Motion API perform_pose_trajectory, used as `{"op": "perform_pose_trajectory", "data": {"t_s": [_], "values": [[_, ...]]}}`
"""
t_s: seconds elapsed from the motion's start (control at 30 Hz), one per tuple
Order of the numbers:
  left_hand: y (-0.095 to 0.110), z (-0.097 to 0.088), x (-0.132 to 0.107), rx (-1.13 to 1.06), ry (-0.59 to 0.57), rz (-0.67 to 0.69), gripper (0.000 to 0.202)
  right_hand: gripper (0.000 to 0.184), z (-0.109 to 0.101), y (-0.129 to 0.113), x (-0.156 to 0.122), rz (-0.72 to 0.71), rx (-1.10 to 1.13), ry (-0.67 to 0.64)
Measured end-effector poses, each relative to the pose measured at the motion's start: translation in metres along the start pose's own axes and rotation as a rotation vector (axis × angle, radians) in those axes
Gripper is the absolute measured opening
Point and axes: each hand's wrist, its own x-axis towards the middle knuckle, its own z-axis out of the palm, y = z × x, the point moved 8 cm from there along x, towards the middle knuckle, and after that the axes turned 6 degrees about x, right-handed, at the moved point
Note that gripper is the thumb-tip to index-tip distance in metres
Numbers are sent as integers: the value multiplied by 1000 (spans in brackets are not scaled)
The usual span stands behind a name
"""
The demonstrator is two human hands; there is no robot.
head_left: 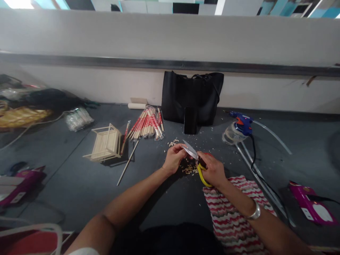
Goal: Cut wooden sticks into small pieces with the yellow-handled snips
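Note:
My right hand (pixel 214 170) grips yellow-handled scissors (pixel 195 157), blades pointing up and left. My left hand (pixel 174 157) is closed in a pinch right at the blades; what it pinches is too small to name. Below both hands lies a heap of small cut wooden bits (pixel 189 169) on the dark grey floor. A small wooden stick structure (pixel 105 143) stands to the left. A loose chopstick (pixel 128 163) lies beside it, and a bundle of red-wrapped chopsticks (pixel 147 124) lies behind.
A black bag (pixel 192 95) leans on the wall with a black phone (pixel 190 120) propped against it. A blue glue gun (pixel 241 122) rests on a tape roll, cable trailing right. Striped cloth (pixel 231 209) lies under my right arm. Pink boxes (pixel 312 205) sit at both sides.

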Motion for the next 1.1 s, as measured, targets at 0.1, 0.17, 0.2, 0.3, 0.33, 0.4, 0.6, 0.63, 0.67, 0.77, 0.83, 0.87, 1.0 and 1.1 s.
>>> {"op": "perform_pose_trajectory", "data": {"t_s": [0.1,0.17,0.2,0.3,0.33,0.4,0.6,0.63,0.67,0.77,0.83,0.87,1.0,1.1], "values": [[-1,-1,0,-14,4,7,38,47,-2,-1,0,5,-31,-4],[-1,-2,1,-23,3,17,37,46,-5,-1,1,1,-24,11],[-1,-3,1,-21,2,23,37,45,-6,-1,2,1,-15,21],[1,-6,3,-1,16,30,37,41,-8,2,3,28,-4,51],[2,-8,4,2,29,35,37,39,-9,3,3,38,-4,59],[5,-10,5,3,53,62,38,38,-9,5,4,53,-2,69],[8,-15,6,27,107,101,36,41,-9,8,5,73,39,41],[8,-15,6,27,111,94,36,42,-9,8,5,73,44,37],[7,-16,6,28,114,88,36,42,-9,8,5,76,49,33],[8,-16,7,31,122,92,36,44,-8,9,5,89,65,15],[9,-18,7,31,131,105,35,45,-7,9,5,93,63,-2],[9,-18,8,28,137,108,34,45,-6,9,5,93,58,-9],[8,-22,8,6,165,101,31,46,-4,9,5,101,26,-32],[7,-20,8,2,148,106,29,48,-2,8,4,93,0,-37]]}}
